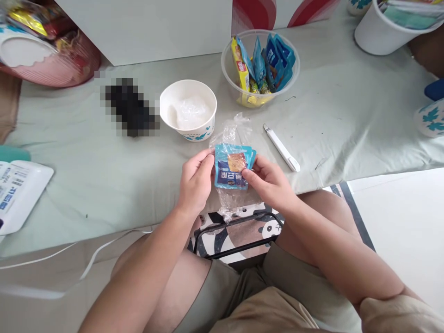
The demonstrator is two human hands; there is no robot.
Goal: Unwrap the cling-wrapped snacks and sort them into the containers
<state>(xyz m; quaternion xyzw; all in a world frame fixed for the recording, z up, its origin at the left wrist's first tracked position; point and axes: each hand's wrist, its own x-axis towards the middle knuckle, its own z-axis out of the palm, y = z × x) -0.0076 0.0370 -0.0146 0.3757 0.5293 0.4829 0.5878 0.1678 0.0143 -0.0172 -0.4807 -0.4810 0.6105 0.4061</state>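
Where blue packets (231,167) overlap, the rear ones (254,156) are mostly hidden.

Left hand (196,179) pinching, thumb against curled fingers. Right hand (272,182) just across, thumb extended, fingers curled behind. Left forearm (138,268), right forearm (333,247) bare, angled inward, converging ahead of torso.

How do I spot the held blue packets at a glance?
On the pale green cloth, find the clear plastic tub. Nearer the wearer, the left hand and right hand hold the blue packets between them. Unlike the similar packets in the tub, these have crinkled clear film sticking out above and below.
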